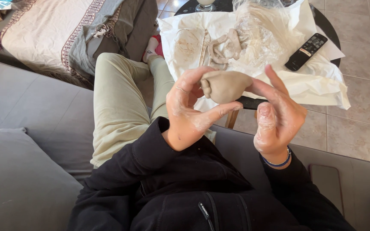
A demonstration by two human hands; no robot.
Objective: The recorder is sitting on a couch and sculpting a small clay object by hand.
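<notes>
Both hands, left (189, 111) and right (277, 117), are closed round a half-shaped clay lump (225, 85) held between them, smooth yet unfinished, with more clay (224, 47) unused on the table (322, 21) beyond.

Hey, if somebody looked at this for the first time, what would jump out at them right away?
A grey-brown lump of clay held up mid-frame between the left hand and the right hand, both smeared with pale clay. Behind it, a round dark table carries white paper, more clay pieces, crumpled clear plastic and a black remote.
</notes>
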